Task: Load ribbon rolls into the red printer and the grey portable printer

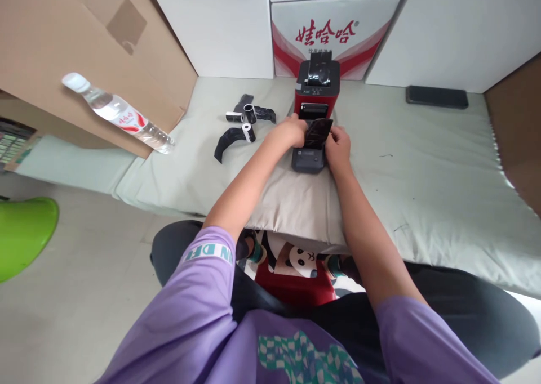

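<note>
- Left hand (291,132) grasping the left edge of a glossy black sheet of film (318,133).
- Right hand (338,146) pinching the same sheet's right edge.
- Sheet held over a small dark grey printer (307,160), just at six o'clock of a red-and-black printer (316,88).
- At nine o'clock, black label rolls (243,122) on the pale green mattress (422,175).
- Clear plastic water bottle (118,114) farther toward nine o'clock.
</note>
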`<action>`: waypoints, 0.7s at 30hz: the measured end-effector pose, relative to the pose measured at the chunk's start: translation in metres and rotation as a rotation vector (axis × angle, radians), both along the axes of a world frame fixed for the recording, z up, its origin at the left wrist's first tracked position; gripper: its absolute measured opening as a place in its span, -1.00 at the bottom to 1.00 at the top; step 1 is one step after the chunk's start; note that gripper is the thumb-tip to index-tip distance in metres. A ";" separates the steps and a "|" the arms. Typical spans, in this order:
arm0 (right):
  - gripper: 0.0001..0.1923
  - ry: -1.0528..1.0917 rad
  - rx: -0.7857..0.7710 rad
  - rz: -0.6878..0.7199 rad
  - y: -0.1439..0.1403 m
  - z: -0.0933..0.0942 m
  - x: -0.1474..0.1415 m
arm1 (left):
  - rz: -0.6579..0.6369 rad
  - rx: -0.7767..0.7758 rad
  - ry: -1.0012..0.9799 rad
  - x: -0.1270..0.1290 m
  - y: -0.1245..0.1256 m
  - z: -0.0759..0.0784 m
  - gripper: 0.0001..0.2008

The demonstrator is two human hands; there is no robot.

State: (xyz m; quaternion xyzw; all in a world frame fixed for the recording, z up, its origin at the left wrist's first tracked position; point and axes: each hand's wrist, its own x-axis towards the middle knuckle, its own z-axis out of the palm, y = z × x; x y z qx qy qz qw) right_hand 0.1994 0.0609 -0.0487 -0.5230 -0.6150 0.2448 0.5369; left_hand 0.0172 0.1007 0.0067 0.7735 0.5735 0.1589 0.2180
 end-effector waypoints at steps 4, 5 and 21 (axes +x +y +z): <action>-0.68 -0.002 -0.005 0.009 -0.003 0.001 -0.001 | -0.004 0.039 0.106 0.012 -0.003 0.015 -0.75; -0.68 0.006 -0.002 0.013 -0.004 0.002 -0.002 | -0.033 0.061 0.104 0.011 -0.008 0.021 -0.79; -0.57 0.066 0.031 0.020 0.002 -0.006 -0.004 | 0.710 0.120 -0.628 -0.210 -0.086 0.062 -0.57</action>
